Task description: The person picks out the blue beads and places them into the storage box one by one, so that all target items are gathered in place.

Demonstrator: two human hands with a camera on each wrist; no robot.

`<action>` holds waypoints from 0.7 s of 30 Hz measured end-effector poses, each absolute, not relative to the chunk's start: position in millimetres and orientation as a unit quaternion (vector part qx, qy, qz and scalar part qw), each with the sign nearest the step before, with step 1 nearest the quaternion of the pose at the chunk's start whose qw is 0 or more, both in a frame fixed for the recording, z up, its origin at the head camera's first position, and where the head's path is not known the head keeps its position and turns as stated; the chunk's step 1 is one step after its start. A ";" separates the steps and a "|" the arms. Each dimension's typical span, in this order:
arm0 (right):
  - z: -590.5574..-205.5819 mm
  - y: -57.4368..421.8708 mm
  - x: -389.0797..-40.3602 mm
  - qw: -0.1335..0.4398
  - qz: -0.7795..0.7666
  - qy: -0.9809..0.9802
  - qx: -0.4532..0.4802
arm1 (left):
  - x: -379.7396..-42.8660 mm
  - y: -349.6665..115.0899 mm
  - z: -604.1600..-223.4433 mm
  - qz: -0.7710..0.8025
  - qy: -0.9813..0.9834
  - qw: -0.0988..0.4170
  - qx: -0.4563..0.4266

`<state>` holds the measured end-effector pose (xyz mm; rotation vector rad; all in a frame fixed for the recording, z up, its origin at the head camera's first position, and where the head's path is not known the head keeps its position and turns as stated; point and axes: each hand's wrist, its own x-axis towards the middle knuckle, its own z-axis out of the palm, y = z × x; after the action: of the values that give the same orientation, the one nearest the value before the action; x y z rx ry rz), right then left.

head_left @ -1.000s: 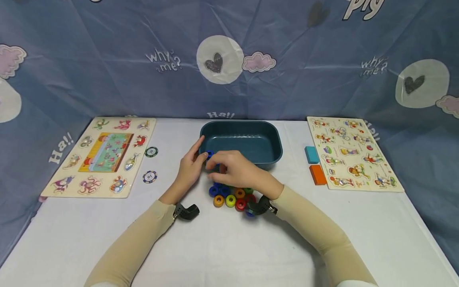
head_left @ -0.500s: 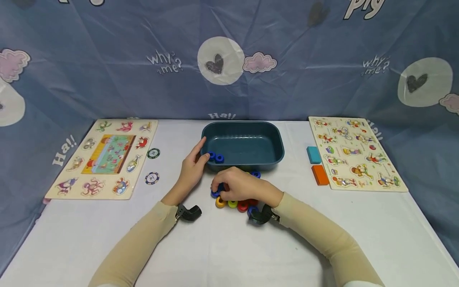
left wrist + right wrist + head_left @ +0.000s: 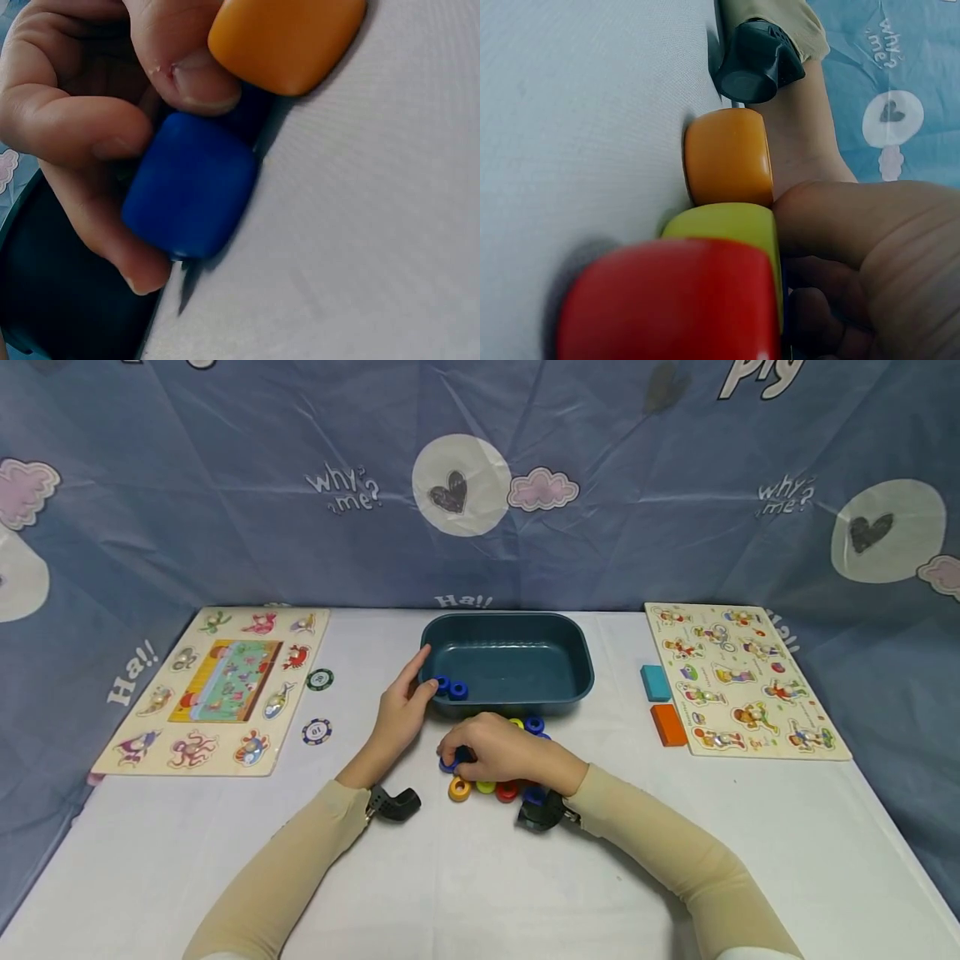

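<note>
My left hand (image 3: pixel 401 714) rests against the left end of the dark teal basin (image 3: pixel 510 706), index finger stretched along its wall and thumb at the rim. Inside the basin's near left corner lie two blue beads (image 3: pixel 458 690). In front of it, my right hand (image 3: pixel 498 747) reaches down over a cluster of coloured beads and pinches a blue bead (image 3: pixel 447 766) between thumb and fingers. The left wrist view shows its fingertips at a blue bead (image 3: pixel 191 184). An orange bead (image 3: pixel 727 157), a yellow-green bead (image 3: pixel 720 219) and a red bead (image 3: pixel 671 307) line up beside the right hand, which covers others.
A wooden puzzle board (image 3: pixel 225 689) and two poker chips (image 3: pixel 317 732) lie at left. On the right are another puzzle board (image 3: pixel 742 681), a blue block (image 3: pixel 656 683) and an orange block (image 3: pixel 668 725). Behind the table (image 3: pixel 495 877) hangs a printed cloth (image 3: pixel 637 543).
My right hand has moved from the basin's near left corner down to the bead cluster, uncovering two blue beads in the basin. It has barely shifted since half a second ago. My left hand stays put.
</note>
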<state>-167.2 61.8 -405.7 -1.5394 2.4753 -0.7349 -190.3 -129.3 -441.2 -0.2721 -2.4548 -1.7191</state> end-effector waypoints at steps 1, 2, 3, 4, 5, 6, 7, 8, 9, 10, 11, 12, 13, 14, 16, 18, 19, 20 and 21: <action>-405.6 61.9 -167.1 0.068 -0.244 0.822 -0.511 | -190.0 -129.3 -441.0 -0.570 -0.814 0.066 -0.091; -405.4 61.9 -167.1 0.069 -0.244 0.822 -0.511 | -189.7 -129.1 -440.9 -0.569 -0.814 0.066 -0.093; -405.4 61.9 -167.2 0.067 -0.243 0.821 -0.512 | -188.9 -129.1 -440.3 -0.570 -0.814 0.066 -0.094; -405.1 61.6 -167.3 0.064 -0.243 0.821 -0.513 | -186.6 -128.5 -435.6 -0.568 -0.816 0.062 -0.093; -405.0 61.4 -167.5 0.060 -0.243 0.820 -0.515 | -183.8 -127.9 -430.6 -0.565 -0.817 0.059 -0.094; -403.9 61.1 -167.5 0.057 -0.245 0.819 -0.516 | -180.8 -127.3 -425.4 -0.564 -0.818 0.057 -0.093; -402.0 60.7 -167.7 0.055 -0.250 0.817 -0.516 | -178.0 -127.0 -420.8 -0.564 -0.819 0.056 -0.093; -399.4 60.5 -168.0 0.051 -0.255 0.815 -0.517 | -175.0 -126.4 -415.6 -0.564 -0.819 0.055 -0.092; -395.8 60.6 -168.4 0.046 -0.262 0.813 -0.518 | -172.3 -126.0 -410.6 -0.563 -0.820 0.052 -0.090; -391.2 60.9 -169.0 0.041 -0.272 0.810 -0.518 | -169.5 -125.3 -405.4 -0.560 -0.822 0.049 -0.088; -386.0 61.6 -170.1 0.035 -0.283 0.807 -0.517 | -168.6 -125.1 -404.4 -0.561 -0.822 0.050 -0.089; -379.7 62.5 -171.7 0.026 -0.294 0.804 -0.516 | -168.0 -124.9 -403.7 -0.562 -0.821 0.050 -0.088; -373.6 63.8 -173.9 0.014 -0.306 0.802 -0.514 | -167.8 -124.7 -403.2 -0.561 -0.822 0.050 -0.088; -367.9 65.4 -176.8 -0.001 -0.314 0.800 -0.511 | -167.6 -124.5 -402.5 -0.561 -0.822 0.048 -0.088; -357.8 69.0 -184.7 -0.030 -0.327 0.802 -0.499 | -167.8 -124.0 -402.1 -0.562 -0.821 0.045 -0.090; -351.3 72.9 -195.2 -0.057 -0.330 0.811 -0.480 | -168.5 -123.8 -402.5 -0.567 -0.817 0.043 -0.092; -349.6 74.8 -200.9 -0.068 -0.327 0.818 -0.469 | -168.9 -123.6 -402.7 -0.570 -0.815 0.042 -0.093; -348.7 76.5 -206.7 -0.074 -0.321 0.826 -0.458 | -169.2 -123.6 -402.9 -0.573 -0.813 0.041 -0.094; -348.8 77.9 -212.7 -0.077 -0.316 0.834 -0.446 | -169.3 -123.6 -402.9 -0.574 -0.812 0.041 -0.095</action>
<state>-212.7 77.9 -348.8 -1.4729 2.7580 -1.0434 -169.3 -123.6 -402.9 -0.2894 -2.4867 -1.7590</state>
